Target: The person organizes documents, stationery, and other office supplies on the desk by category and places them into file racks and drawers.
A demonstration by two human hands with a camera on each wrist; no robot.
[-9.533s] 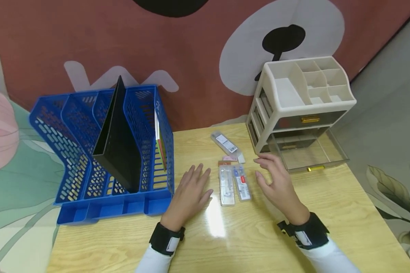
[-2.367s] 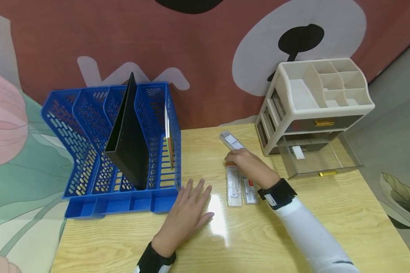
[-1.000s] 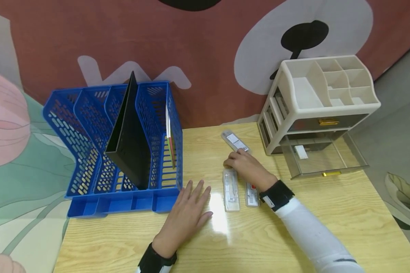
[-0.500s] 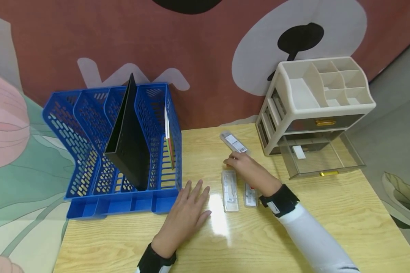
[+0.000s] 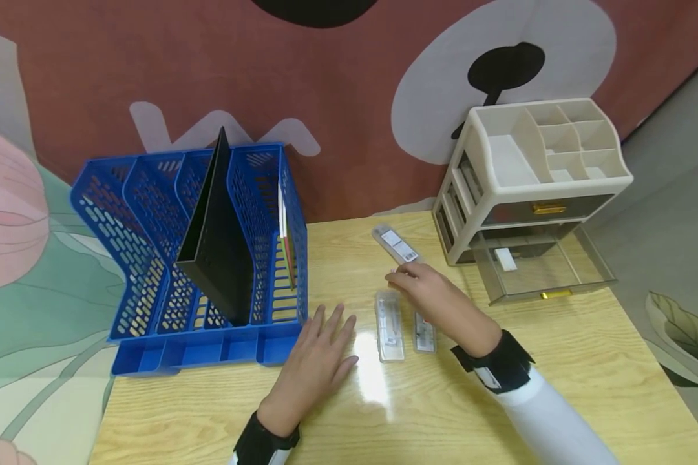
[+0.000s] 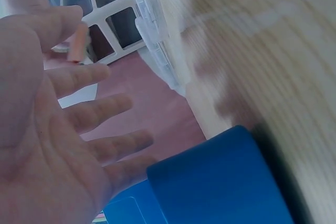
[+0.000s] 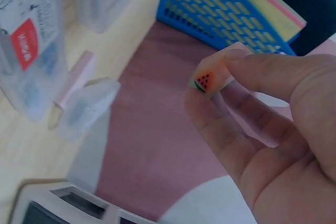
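Observation:
My right hand (image 5: 436,294) pinches a small orange eraser (image 7: 207,74) with a watermelon print between thumb and fingers. In the head view the fingers hide most of it. Under and beside this hand lie a clear plastic case (image 5: 390,326), a second case with a red label (image 5: 424,334) and a grey case with a white label (image 5: 397,244). A pink eraser (image 7: 76,80) shows by the cases in the right wrist view. My left hand (image 5: 314,368), fingers spread, is over the table beside the blue file rack (image 5: 209,349). A white eraser (image 5: 505,259) lies in the drawer.
At the right stands a white desk organizer (image 5: 500,187) with its clear drawer (image 5: 558,271) pulled out. A black folder (image 5: 221,258) and thin booklets (image 5: 287,248) stand in the rack. A patterned cloth (image 5: 349,129) hangs behind the table.
The white eraser has gone from the table into the drawer. The right hand reached in among the cases, took hold of the orange eraser and has drawn slightly right. The left hand moved slightly nearer me.

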